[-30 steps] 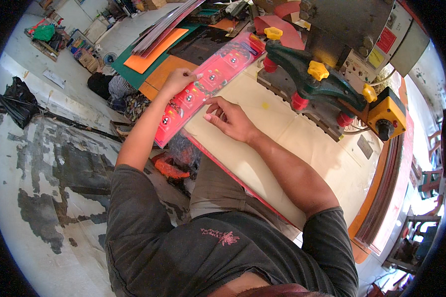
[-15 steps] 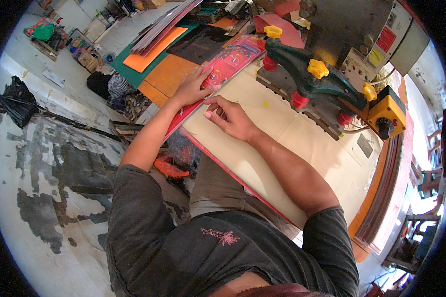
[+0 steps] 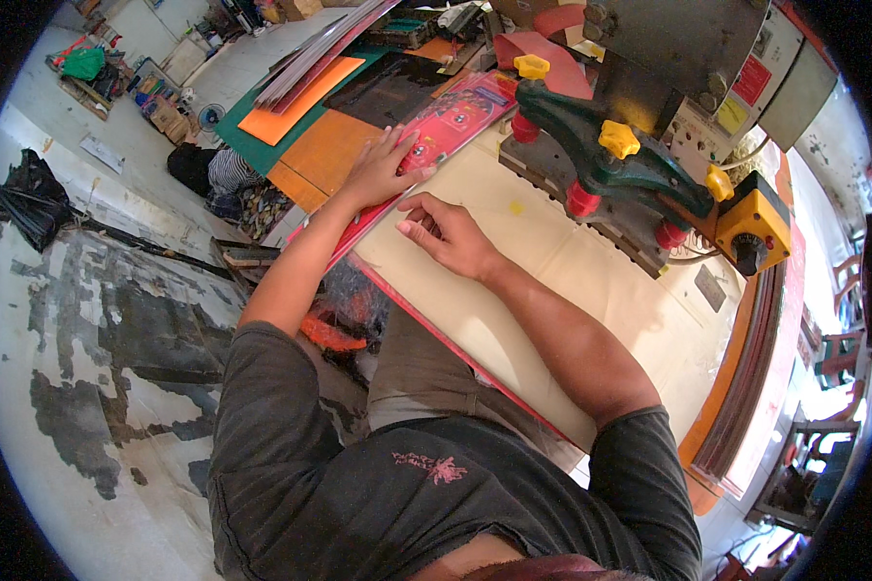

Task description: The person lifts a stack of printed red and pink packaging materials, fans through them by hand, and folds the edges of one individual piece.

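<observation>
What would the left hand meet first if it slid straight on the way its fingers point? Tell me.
The left hand lies flat on the red printed card, fingers aimed up the strip. Going straight on, it would probably first meet the red knob under the yellow cap of the green machine arm, though depth is unclear.

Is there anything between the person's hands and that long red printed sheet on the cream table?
Nothing visible. The left hand already lies flat on the red sheet. The right hand rests on the cream table right beside the sheet's edge, with only bare tabletop there. The green clamp machine stands off to the right.
</observation>
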The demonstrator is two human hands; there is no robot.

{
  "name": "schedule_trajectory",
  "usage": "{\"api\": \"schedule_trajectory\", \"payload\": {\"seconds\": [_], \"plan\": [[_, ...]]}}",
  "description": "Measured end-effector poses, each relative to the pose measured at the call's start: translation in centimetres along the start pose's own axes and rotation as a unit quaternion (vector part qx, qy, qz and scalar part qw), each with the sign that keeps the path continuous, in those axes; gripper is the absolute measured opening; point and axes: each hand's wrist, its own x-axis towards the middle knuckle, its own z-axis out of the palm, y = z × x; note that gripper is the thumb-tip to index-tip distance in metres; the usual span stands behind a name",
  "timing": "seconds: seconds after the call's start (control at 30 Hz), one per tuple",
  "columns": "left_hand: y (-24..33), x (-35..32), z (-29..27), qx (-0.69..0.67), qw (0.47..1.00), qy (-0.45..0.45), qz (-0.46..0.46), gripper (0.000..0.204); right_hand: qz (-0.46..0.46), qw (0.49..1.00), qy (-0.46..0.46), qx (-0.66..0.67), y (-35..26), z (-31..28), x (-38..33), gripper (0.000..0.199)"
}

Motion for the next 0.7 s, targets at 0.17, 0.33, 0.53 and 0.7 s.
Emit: {"api": "schedule_trajectory", "payload": {"seconds": [0.17,0.33,0.53,0.7], "plan": [[-0.02,0.12,0.29,0.012,1.000,0.002,-0.003,0.101,0.015,1.000,0.004,0.010,-0.23,0.08,-0.02,0.038],[-0.01,0.35,0.69,0.009,1.000,-0.007,-0.027,0.097,0.028,1.000,-0.001,0.008,-0.19,0.12,0.08,0.041],[0.45,0.84,0.97,0.028,0.998,-0.020,-0.044,0.094,0.029,1.000,0.002,0.000,0.29,0.32,0.09,0.038],[0.69,0.50,0.87,0.025,0.998,-0.017,-0.055,0.095,0.039,0.999,-0.008,-0.004,0.21,0.38,0.13,0.037]]}}
